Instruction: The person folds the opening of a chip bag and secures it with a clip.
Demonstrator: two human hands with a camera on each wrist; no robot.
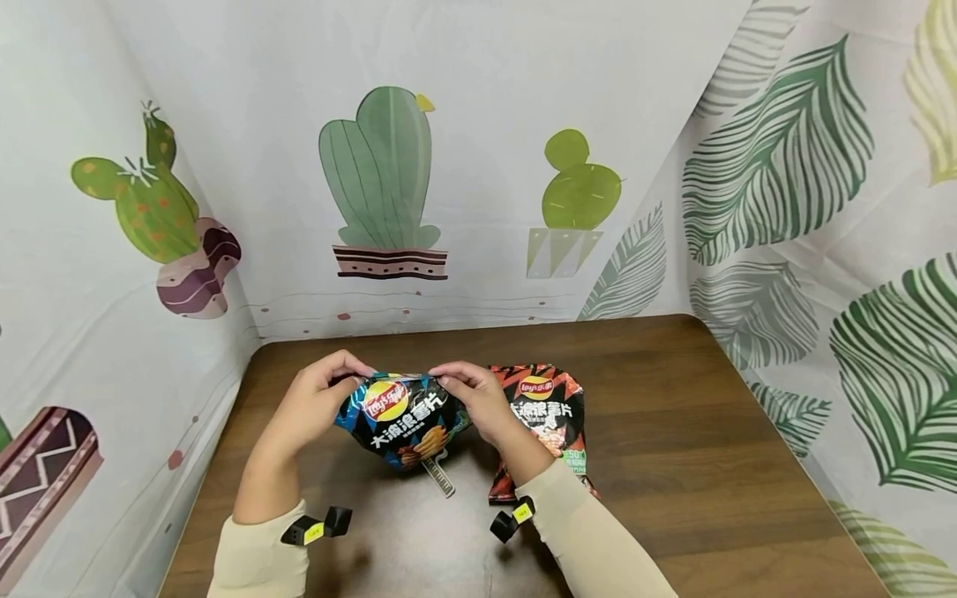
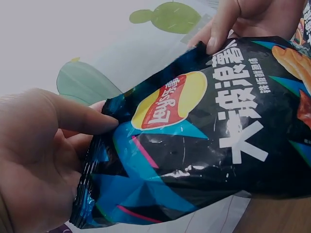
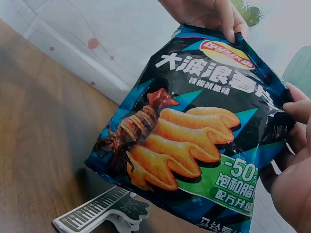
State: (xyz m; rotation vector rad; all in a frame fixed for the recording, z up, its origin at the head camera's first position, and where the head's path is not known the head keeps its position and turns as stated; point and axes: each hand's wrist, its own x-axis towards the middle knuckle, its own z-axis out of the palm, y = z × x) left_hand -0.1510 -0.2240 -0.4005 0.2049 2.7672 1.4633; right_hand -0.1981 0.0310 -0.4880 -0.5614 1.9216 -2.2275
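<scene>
A black and blue Lay's chip bag [image 1: 396, 419] is held up by its top edge, its printed front facing me. My left hand [image 1: 316, 397] pinches the top left corner between thumb and fingers. At the top right, my right hand [image 1: 482, 399] pinches the same edge. In the left wrist view the top edge [image 2: 160, 77] is drawn taut between both hands. Below the bag, a clip with a piano-key pattern [image 1: 439, 478] lies on the table; the bag hides part of it in the right wrist view.
A second chip bag, red and black [image 1: 549, 394], lies on the table just right of the held bag, partly behind my right forearm. The brown wooden table [image 1: 673, 448] meets a white curtain [image 1: 486, 83] printed with cacti and leaves at the back and sides.
</scene>
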